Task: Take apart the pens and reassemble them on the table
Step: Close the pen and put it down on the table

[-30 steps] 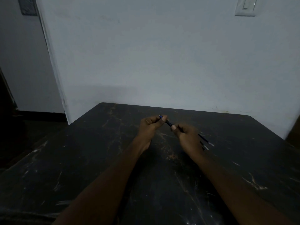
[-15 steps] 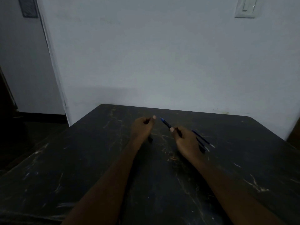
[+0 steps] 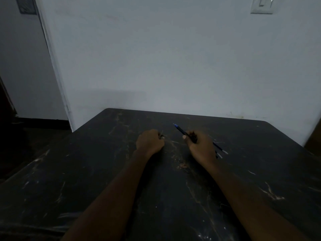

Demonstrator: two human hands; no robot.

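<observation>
Dim light, head view. Both bare forearms reach forward over the dark, scuffed counter [image 3: 260, 171], which butts against a pale wall [image 3: 173, 58].

Right hand [image 3: 202, 147]: grip closed around a dark pen [image 3: 182, 132]. The pen runs through the grip at a slant; its blue tip sticks out beyond the thumb side, up and away toward the wall, clear of the counter. The thumb nail shows just below the barrel.

Just behind the right grip, on the wrist's outer side, two more slim pen parts [image 3: 221, 151] lie on the counter, dark with pale ends, roughly in line with the held pen. Whether they touch the hand cannot be told; the hand hides their near portions.

Left hand [image 3: 150, 142]: curled down onto the counter, fingers folded in. A small pale piece [image 3: 162, 136] shows at the fingertips, on the side facing the right grip. It is too small and dark to identify, and whether the grip is clamped on it or only resting beside it cannot be told.

The two hands are apart, bare counter between them. A light switch plate [image 3: 262, 5] sits high on the wall, above the right hand.
</observation>
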